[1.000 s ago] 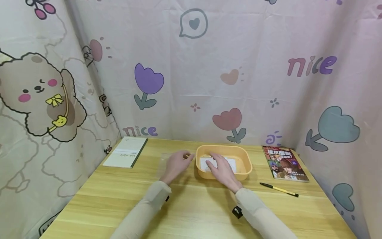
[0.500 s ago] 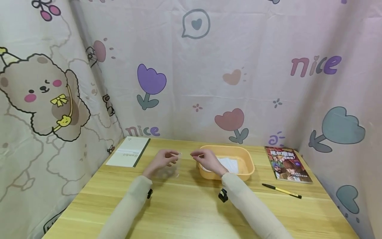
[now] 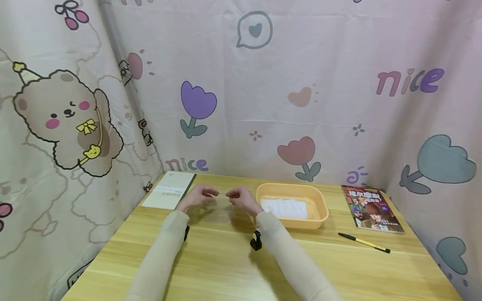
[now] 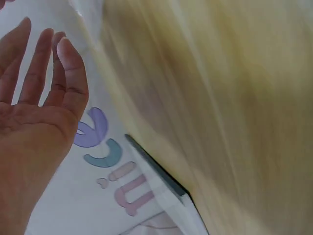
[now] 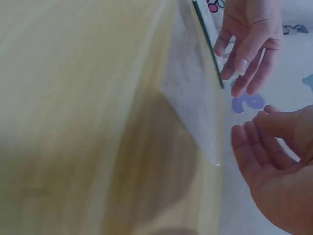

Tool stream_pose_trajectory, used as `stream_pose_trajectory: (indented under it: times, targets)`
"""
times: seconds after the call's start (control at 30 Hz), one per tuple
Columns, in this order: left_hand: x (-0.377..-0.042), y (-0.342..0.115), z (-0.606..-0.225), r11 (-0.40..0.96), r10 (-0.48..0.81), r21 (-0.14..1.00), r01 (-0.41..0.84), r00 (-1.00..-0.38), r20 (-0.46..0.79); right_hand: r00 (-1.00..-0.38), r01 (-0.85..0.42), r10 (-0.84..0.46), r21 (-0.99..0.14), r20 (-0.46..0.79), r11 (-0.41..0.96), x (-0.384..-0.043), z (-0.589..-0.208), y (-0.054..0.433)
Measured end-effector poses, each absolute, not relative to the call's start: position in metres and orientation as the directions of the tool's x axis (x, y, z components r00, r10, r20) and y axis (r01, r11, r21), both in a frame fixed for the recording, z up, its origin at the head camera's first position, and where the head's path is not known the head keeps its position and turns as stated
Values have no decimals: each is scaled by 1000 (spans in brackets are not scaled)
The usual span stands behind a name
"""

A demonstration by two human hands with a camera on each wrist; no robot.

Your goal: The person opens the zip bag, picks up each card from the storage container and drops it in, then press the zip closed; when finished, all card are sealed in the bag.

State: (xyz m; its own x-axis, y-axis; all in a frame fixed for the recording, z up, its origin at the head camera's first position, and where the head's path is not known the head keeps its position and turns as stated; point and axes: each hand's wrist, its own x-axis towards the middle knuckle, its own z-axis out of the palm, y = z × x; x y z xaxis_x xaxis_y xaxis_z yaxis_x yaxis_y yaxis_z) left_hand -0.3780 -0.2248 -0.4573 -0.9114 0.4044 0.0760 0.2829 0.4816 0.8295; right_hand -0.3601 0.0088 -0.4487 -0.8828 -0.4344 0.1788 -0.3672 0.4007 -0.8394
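Observation:
A clear plastic sheet lies on the table below both hands; its pale corner and straight edge show in the right wrist view. My left hand is just over its left side, fingers loosely bent and spread, with nothing seen in them. Facing it, my right hand is close over the right side, fingertips drawn near the thumb. In the right wrist view, the left hand hangs relaxed above the right hand. A yellow plastic basin with white papers inside stands to the right.
At the back left lies a notebook. A comic-style magazine is at the back right, with a yellow and black pen in front. A printed curtain hangs behind the wooden table.
My right hand has left the basin and moved left, beside the left hand. The left hand has shifted a little left. The head view has turned slightly left.

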Motion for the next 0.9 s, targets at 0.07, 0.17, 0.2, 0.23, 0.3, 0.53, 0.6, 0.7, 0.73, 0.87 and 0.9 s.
stream_pose_trajectory:
  times: [0.07,0.17,0.2,0.23,0.3,0.53,0.6,0.7,0.73,0.87,0.9]
  targets:
    - [-383,-226,-461,485,385,838,249,-921,51,-899,-351,-397,-849,187,395,-362,-456,4]
    - [-389,-227,-466,487,343,856,173,-939,-5,-924,-303,-347,-862,160,407,-364,-466,0]
    - [-390,-227,-468,488,329,860,152,-944,-20,-929,-288,-338,-865,149,410,-365,-469,-1]
    - [-392,-227,-470,495,321,857,143,-947,-27,-932,-279,-334,-863,139,420,-366,-472,-2]
    - [-395,-227,-473,507,315,851,140,-948,-32,-939,-249,-327,-866,106,433,-368,-477,-2]
    - [-402,-226,-480,563,338,801,203,-941,1,-925,-264,-370,-842,83,471,-371,-483,-1]
    - [-403,-226,-480,580,339,787,212,-941,4,-915,-292,-390,-829,98,477,-372,-484,-1]
    - [-402,-226,-480,600,344,766,230,-939,13,-906,-311,-412,-820,102,481,-373,-486,-1]
    - [-402,-227,-480,605,347,761,234,-938,13,-906,-305,-412,-824,96,478,-373,-487,0]
    - [-400,-228,-481,620,361,743,252,-932,14,-918,-267,-390,-845,75,464,-374,-491,0]
    - [-400,-228,-481,625,363,739,252,-932,10,-920,-260,-385,-847,72,464,-374,-492,1]
